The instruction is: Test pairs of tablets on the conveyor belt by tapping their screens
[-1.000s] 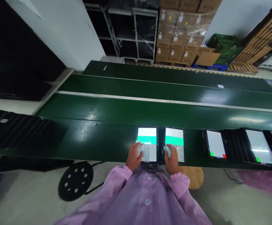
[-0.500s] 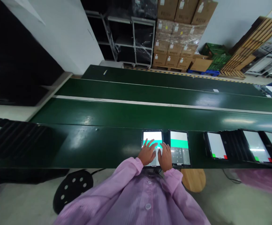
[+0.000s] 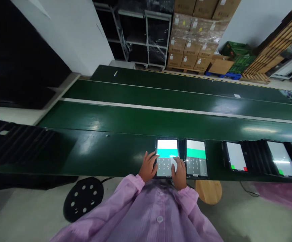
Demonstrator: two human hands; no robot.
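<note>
A tablet (image 3: 164,162) lies flat at the bench's front edge, its lit screen showing a white and green top above a grey keypad. My left hand (image 3: 148,166) is at its left edge, fingers apart, fingertips just over the screen's side. Over the lower right of that screen is my right hand (image 3: 179,171), its fingers spread and partly covering the keypad. Whether the fingertips touch the glass I cannot tell. Right beside it lies a second tablet (image 3: 195,154) with a similar keypad screen, and neither hand is on it.
Farther right lie a tablet (image 3: 236,156) with green and red corners and several more like it. Dark stacked panels (image 3: 15,144) stand at the left end of the green bench (image 3: 115,148). Below are a black stool (image 3: 83,199) and a wooden stool (image 3: 208,192). Boxes (image 3: 188,50) stand behind.
My left hand has moved left, off the middle of the screen to its edge, uncovering the keypad. My right hand stays over the right side. The view has shifted slightly.
</note>
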